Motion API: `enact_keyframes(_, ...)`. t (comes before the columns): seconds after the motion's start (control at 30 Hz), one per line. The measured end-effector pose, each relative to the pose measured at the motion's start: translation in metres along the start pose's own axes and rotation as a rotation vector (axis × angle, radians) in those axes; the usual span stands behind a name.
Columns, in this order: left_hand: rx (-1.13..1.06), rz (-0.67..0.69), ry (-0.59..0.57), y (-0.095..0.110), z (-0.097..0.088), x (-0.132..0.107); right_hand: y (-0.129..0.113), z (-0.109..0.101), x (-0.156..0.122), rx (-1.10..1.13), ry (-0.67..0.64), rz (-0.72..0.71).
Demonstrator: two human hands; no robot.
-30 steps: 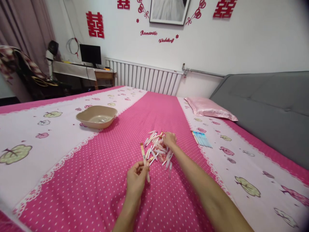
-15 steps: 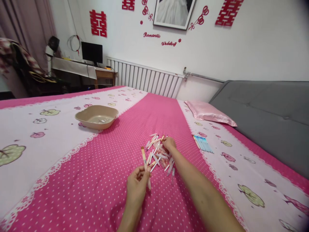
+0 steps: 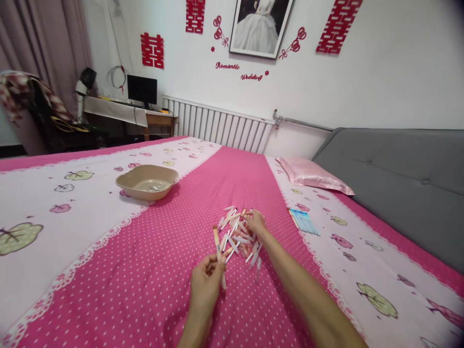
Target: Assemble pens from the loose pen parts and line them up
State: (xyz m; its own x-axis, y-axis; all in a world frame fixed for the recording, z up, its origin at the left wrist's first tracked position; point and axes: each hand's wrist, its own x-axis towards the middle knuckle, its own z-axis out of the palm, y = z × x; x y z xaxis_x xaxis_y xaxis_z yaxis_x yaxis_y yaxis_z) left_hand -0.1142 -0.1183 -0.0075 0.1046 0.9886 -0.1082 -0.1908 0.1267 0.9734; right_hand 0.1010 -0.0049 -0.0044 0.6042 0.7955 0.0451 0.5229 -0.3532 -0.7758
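My left hand (image 3: 207,276) pinches a slim pen (image 3: 216,238) with a peach barrel and brown end, held upright at a slight tilt. Just beyond it lies a loose pile of pens (image 3: 237,239), in white, pale pink and peach, jumbled on the pink dotted bedspread (image 3: 145,285). At the pile's far right side, my right hand (image 3: 255,221) has its fingers closed around the end of a peach pen among the others; the fingertips are partly hidden. To the right, a neat row of light-blue pens (image 3: 305,221) lies with a peach one at its left end.
A beige plastic basin (image 3: 147,182) with a few small pieces inside stands on the bed at the left. A pink pillow (image 3: 311,175) rests by the grey headboard (image 3: 395,164). Behind the bed are a white radiator (image 3: 217,118) and a desk with a monitor (image 3: 142,89).
The camera view has tipped up slightly, so everything sits a little lower. Both hands keep nearly the same places, the left still holding its pen, the right still at the pile.
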Motion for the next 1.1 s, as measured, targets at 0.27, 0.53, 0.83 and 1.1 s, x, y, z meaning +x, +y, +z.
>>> enact_keyframes(0.27, 0.031, 0.093, -0.037, 0.012, 0.004, -0.008, -0.005, -0.05, -0.077, 0.615, -0.159, 0.216)
enact_keyframes(0.53, 0.241, 0.202, -0.234, 0.015, 0.006, -0.023, -0.007, -0.076, -0.159, 0.972, -0.318, 0.341)
enact_keyframes(0.83, 0.444, 0.393, -0.341, 0.017, 0.004, -0.03, -0.022, -0.1, -0.179, 1.123, -0.4, -0.111)
enact_keyframes(1.1, 0.597, 0.477, -0.36, 0.012, 0.014, -0.029, -0.004, -0.112, -0.177, 1.046, -0.427, -0.139)
